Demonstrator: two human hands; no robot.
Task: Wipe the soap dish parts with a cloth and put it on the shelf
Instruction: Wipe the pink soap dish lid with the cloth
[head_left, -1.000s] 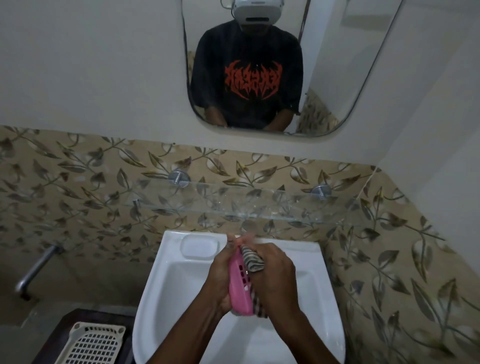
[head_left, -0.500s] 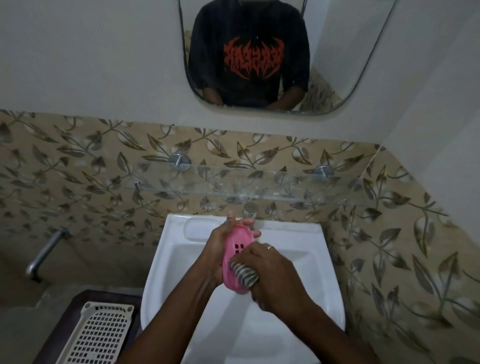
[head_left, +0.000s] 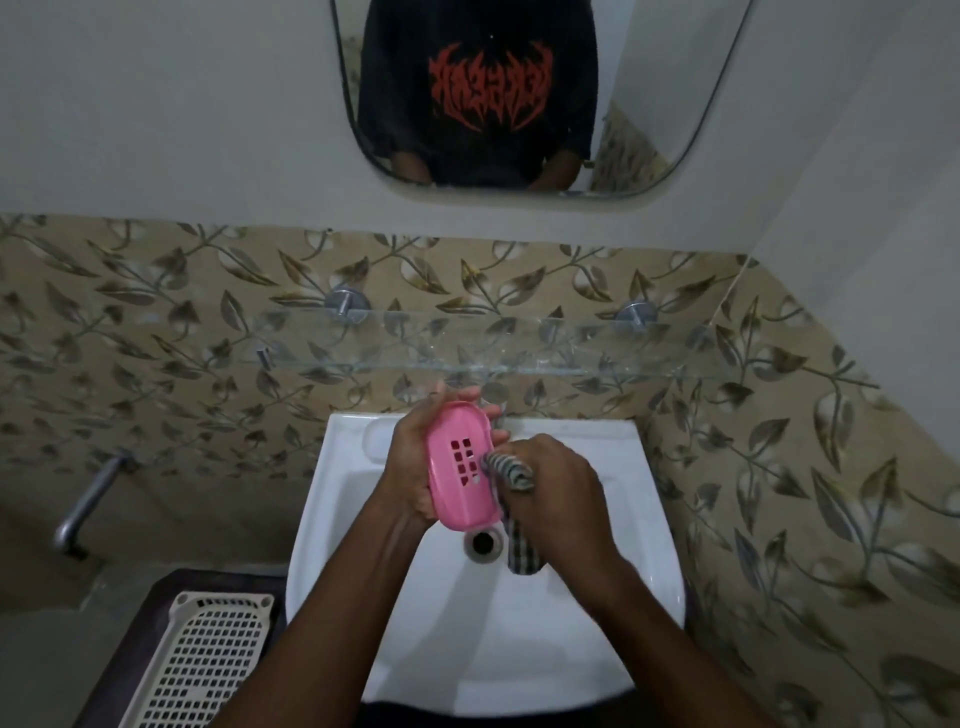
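My left hand (head_left: 410, 467) grips a pink soap dish part (head_left: 460, 467) with drain holes, tilted on its edge above the white sink (head_left: 613, 597). A striped cloth (head_left: 511, 473) is bunched in my right hand (head_left: 558, 493) and pressed against the dish's right side near the holes. The cloth's loose end (head_left: 522, 551) hangs down beside the drain (head_left: 483, 543). The glass shelf (head_left: 493, 345) is fixed to the tiled wall just above and behind both hands.
A beige perforated plastic tray (head_left: 202, 665) lies on a dark surface at the lower left. A metal tap (head_left: 88, 499) sticks out of the wall at left. A mirror (head_left: 519, 93) hangs above the shelf. A tiled wall closes in on the right.
The view has tilted further down. My right hand with the cloth has moved from the dish's lower part up to its middle, beside the holes. The dish's face now shows more fully.
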